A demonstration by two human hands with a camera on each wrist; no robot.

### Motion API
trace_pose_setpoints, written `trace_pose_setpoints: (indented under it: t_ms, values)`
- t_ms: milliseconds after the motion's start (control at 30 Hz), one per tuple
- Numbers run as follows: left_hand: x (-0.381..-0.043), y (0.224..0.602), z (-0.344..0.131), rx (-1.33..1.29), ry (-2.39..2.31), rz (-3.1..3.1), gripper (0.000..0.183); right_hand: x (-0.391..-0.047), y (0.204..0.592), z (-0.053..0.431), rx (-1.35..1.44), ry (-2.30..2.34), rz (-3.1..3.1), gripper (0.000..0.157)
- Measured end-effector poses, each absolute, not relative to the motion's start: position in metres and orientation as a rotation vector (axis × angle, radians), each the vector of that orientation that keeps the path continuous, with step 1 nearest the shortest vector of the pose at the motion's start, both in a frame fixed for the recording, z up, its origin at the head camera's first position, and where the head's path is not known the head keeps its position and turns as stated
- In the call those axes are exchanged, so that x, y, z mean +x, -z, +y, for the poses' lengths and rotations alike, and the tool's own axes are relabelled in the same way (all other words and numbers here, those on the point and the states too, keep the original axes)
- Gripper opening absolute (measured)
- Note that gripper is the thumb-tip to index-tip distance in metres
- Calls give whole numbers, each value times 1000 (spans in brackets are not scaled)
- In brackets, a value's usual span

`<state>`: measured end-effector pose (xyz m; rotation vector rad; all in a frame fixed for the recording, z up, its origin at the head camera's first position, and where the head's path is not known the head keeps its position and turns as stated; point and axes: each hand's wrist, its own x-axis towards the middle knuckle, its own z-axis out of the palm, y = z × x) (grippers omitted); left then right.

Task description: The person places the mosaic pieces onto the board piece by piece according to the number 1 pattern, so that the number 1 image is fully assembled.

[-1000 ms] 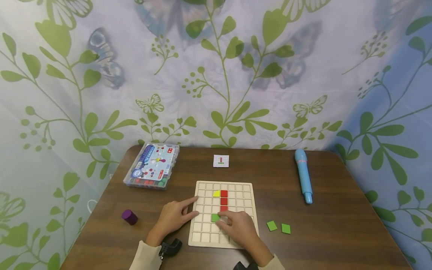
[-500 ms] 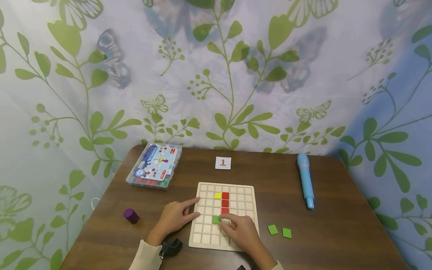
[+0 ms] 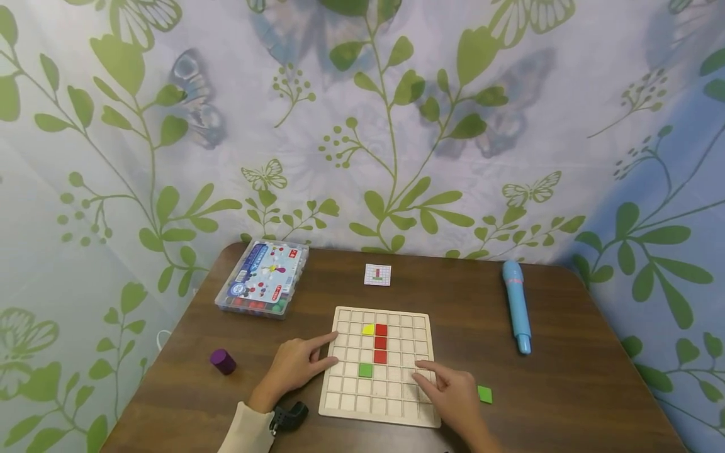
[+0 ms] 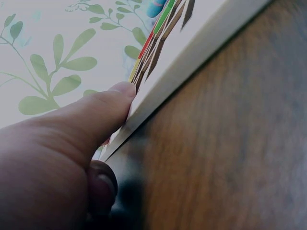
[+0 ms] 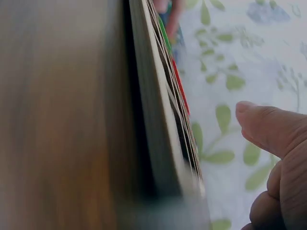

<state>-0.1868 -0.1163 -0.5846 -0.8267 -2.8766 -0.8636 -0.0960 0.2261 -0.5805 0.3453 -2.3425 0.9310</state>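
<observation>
A wooden grid board bears a yellow piece with a slanted or rounded corner, three red square tiles in a column and a green square tile lower left of them. At the board's left edge, my left hand rests with index finger and thumb extended; the left wrist view has its thumb at the rim. My right hand is over the board's right edge, thumb and index finger apart, nothing between them. A loose green tile lies just beyond it on the table.
Behind the board lies a small pattern card. A clear plastic box with a printed label is at the back left, a purple cylinder at the left. Toward the right lies a light blue microphone-shaped object. A patterned cloth hangs behind the table.
My right hand has left the green tile on the board and moved right to the board's edge, now hiding one loose green tile. The left hand stays put. The head view has shifted slightly.
</observation>
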Motion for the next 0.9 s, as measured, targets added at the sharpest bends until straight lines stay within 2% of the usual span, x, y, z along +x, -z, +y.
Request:
trace_pose_setpoints:
  t_ms: [133, 367, 700, 900]
  values:
    - [-188, 586, -115, -848, 870, -2857, 52, -83, 579, 258, 288, -820, -2333, 33]
    - [-188, 585, -116, -841, 869, -2866, 52, -59, 585, 300, -53, -757, -2470, 31]
    - [-188, 585, -117, -837, 879, -2870, 53, -54, 588, 303, -200, -768, -2618, 30]
    - [-189, 585, -117, -837, 874, -2866, 52, -54, 586, 300, -191, -697, -2706, 37]
